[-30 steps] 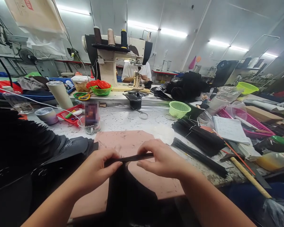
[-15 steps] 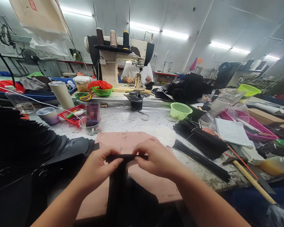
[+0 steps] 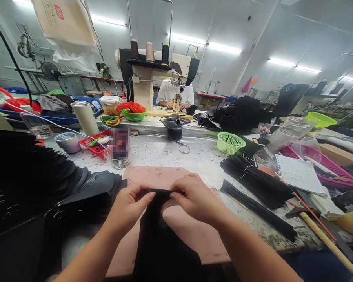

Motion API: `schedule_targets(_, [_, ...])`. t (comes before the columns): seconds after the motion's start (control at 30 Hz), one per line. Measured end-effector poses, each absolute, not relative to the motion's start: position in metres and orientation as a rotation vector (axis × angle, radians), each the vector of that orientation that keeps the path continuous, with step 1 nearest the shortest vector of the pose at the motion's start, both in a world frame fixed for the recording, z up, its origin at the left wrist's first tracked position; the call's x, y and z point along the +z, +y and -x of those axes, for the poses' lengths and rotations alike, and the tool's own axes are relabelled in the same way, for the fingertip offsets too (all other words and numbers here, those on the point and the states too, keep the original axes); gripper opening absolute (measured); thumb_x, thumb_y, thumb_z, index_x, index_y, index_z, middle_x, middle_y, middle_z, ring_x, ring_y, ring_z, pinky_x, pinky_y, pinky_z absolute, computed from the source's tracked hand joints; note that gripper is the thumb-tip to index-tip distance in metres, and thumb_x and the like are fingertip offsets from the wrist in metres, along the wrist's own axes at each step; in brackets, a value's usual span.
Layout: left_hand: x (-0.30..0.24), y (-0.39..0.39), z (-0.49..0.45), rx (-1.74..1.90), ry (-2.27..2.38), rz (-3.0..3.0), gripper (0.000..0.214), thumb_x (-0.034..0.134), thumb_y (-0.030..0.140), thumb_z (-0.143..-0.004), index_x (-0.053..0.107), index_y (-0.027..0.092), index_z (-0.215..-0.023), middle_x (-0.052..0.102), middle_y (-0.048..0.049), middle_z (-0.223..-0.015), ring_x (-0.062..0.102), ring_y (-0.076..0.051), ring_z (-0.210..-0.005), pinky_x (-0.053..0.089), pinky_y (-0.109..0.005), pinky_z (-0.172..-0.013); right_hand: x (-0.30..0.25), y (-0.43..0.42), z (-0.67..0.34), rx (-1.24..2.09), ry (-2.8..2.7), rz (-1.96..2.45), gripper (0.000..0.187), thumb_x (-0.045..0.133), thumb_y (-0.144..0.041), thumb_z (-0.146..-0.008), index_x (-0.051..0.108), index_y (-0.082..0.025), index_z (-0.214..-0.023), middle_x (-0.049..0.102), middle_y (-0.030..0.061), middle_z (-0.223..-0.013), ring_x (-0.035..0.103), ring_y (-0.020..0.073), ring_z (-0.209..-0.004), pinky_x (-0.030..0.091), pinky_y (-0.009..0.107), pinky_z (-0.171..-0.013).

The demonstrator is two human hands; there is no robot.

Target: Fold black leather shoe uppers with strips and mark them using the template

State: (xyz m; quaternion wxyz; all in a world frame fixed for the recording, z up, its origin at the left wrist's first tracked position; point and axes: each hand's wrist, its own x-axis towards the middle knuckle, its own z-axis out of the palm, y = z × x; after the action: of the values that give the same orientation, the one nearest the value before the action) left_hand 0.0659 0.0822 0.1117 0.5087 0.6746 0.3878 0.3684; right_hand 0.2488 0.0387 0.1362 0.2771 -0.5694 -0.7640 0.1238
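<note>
Between my hands is a black leather-like piece [image 3: 159,235], pinched along its far edge, which looks folded over. My left hand [image 3: 135,203] grips the left end of that edge between thumb and fingers. At the right end my right hand [image 3: 192,196] pinches the same edge, thumb nearest me. The rest of the piece hangs down toward me over a pink board [image 3: 194,235], with a curved cut-out on its right side. A tall stack of black pieces [image 3: 76,176] lies left of my left hand.
Bundles of black strips [image 3: 255,180], a notebook [image 3: 298,174] and a wooden-handled hammer [image 3: 329,243] lie to the right. A green basket [image 3: 231,143], a glass jar with a phone [image 3: 120,147] and a sewing machine [image 3: 144,84] stand beyond; a person sits behind the machine.
The view has shifted slightly, so the scene sits further right and a little lower. Both my hands keep their pinch on the black piece's edge, which now bows slightly upward.
</note>
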Motion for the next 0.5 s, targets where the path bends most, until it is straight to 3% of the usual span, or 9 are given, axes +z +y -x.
schedule_targets(0.17, [0.111,0.085,-0.064,0.900,0.983,-1.756,0.017,0.058,0.031,-0.075,0.068,0.018,-0.075,0.070,-0.0005,-0.067,0.063,-0.016,-0.064,0.051,-0.025,-0.060,0.129,0.040,-0.249,0.172,-2.112,1.465,0.008,0.062,-0.011,-0.071,0.062,-0.019,-0.071,0.064,-0.0031,-0.066,0.054,0.0128,-0.067,0.034,0.029,-0.076])
schedule_targets(0.3, [0.113,0.083,-0.066,1.115,0.970,-2.066,0.013,0.058,0.027,-0.077,0.067,0.020,-0.072,0.068,0.0016,-0.063,0.062,-0.014,-0.059,0.050,-0.021,-0.055,0.132,0.035,-0.247,-0.221,-2.194,1.352,0.011,0.053,-0.009,-0.076,0.058,-0.018,-0.071,0.060,-0.0012,-0.062,0.051,0.0138,-0.065,0.029,0.035,-0.090])
schedule_targets(0.43, [0.119,0.082,-0.068,1.461,0.875,-2.232,0.010,0.056,0.027,-0.081,0.063,0.022,-0.085,0.067,0.0013,-0.074,0.064,-0.013,-0.066,0.052,-0.020,-0.061,0.158,0.031,-0.252,-0.580,-2.156,1.264,0.022,0.039,-0.005,-0.080,0.055,-0.017,-0.070,0.057,0.0000,-0.060,0.048,0.0148,-0.064,0.025,0.040,-0.094])
schedule_targets(0.5, [0.119,0.086,-0.062,1.532,0.890,-2.319,0.024,0.056,0.034,-0.081,0.060,0.021,-0.100,0.066,-0.0027,-0.083,0.064,-0.015,-0.072,0.054,-0.024,-0.065,0.174,0.035,-0.260,-0.594,-2.169,1.278,0.022,0.040,-0.005,-0.082,0.056,-0.017,-0.073,0.058,0.0001,-0.063,0.048,0.0142,-0.063,0.029,0.037,-0.090])
